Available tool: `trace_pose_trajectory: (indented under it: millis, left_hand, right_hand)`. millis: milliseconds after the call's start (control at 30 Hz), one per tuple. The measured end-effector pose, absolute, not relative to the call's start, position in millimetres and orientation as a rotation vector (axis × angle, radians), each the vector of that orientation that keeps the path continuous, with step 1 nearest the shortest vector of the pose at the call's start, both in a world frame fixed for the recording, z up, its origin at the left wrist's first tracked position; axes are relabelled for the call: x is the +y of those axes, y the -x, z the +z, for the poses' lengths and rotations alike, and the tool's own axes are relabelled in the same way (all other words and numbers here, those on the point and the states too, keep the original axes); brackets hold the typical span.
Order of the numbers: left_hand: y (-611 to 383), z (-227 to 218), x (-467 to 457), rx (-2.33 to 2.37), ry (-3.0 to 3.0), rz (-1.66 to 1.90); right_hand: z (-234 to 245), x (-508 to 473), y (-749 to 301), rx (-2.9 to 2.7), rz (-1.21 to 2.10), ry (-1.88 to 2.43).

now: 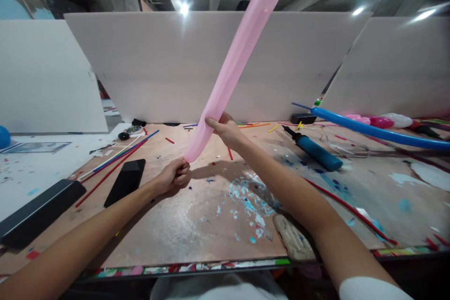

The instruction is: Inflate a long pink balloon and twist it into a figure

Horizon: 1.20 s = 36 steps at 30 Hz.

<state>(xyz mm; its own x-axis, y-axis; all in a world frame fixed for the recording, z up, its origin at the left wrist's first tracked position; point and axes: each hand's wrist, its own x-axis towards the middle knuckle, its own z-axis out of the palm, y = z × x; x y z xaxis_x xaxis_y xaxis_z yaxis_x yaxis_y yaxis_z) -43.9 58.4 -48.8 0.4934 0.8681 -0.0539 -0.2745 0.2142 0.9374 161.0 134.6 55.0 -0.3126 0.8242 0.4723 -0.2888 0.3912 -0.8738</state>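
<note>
A long inflated pink modelling balloon (235,63) slants up and to the right, its far end outside the view. My left hand (176,173) pinches its lower end just above the table, fingers curled closed. Higher up, my right hand (225,130) wraps round the balloon's side, thumb in front and the other fingers mostly hidden behind it. Left of my left hand lies a black phone (126,180). To the right of my right forearm is a blue hand pump (318,150) with a black nozzle.
Uninflated balloons (114,171) lie at left beside a long black case (42,213). An inflated blue balloon (379,132) stretches across the right. A beige object (293,239) sits near the front edge. White panels (158,65) stand behind the paint-spattered table (154,234).
</note>
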Motion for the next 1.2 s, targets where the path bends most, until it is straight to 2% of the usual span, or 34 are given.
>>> trace_pose_trajectory:
  millis: [1200]
  left_hand:
    - [44.0,-48.4,58.8,0.721,-1.069,0.861]
  right_hand:
    - [51.7,136.9,-160.2,-1.543,1.184,0.503]
